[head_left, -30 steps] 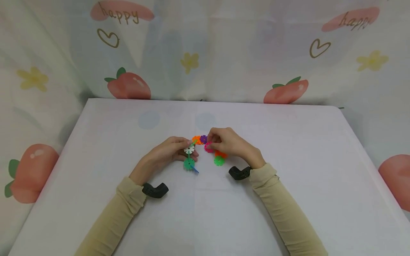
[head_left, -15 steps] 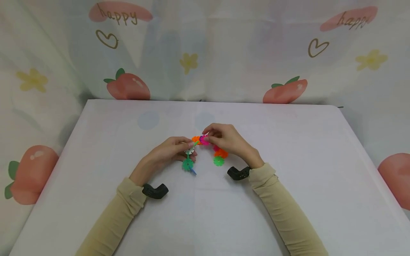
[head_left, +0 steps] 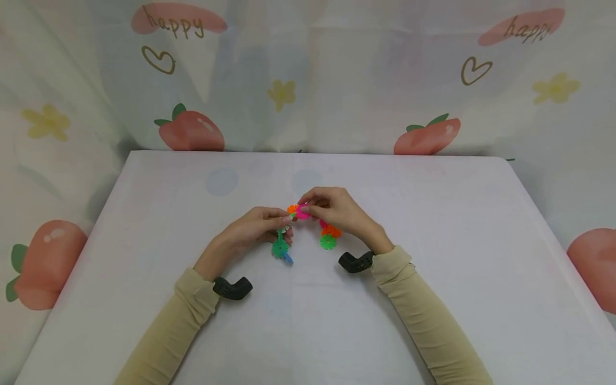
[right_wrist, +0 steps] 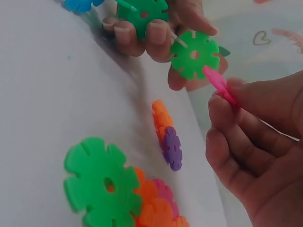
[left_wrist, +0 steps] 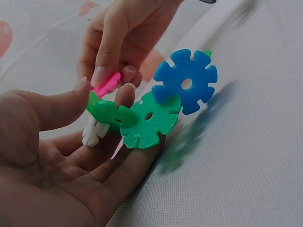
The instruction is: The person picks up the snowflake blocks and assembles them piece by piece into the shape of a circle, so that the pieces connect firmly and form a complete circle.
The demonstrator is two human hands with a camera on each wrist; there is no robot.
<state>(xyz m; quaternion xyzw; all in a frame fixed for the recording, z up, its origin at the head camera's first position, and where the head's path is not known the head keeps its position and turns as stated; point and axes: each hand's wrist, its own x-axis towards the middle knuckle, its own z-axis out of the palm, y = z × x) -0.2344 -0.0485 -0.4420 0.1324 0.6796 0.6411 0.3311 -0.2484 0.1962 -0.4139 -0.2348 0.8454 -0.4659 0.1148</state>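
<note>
My left hand (head_left: 260, 224) holds a short chain of notched plastic snowflake discs. In the left wrist view the chain has a blue disc (left_wrist: 190, 68) at its outer end, a teal disc (left_wrist: 161, 124) slotted into it, and a white disc (left_wrist: 92, 133) partly hidden by the fingers. A bright green disc (right_wrist: 203, 64) stands at the other end in the right wrist view. My right hand (head_left: 332, 206) pinches a pink disc (right_wrist: 219, 84) between thumb and fingers. The pink disc's edge meets the green disc's rim.
Loose discs lie on the white table (head_left: 298, 331) beyond and below the right hand: orange ones (right_wrist: 161, 116), a purple one (right_wrist: 173, 146), a green one (right_wrist: 90, 189) and a darker pink one (right_wrist: 165, 191). A printed curtain (head_left: 337, 80) hangs behind the table.
My right hand has picked the pink disc up from among the loose discs and brought it left to the chain. My left hand stays in nearly the same place, the chain turned slightly.
</note>
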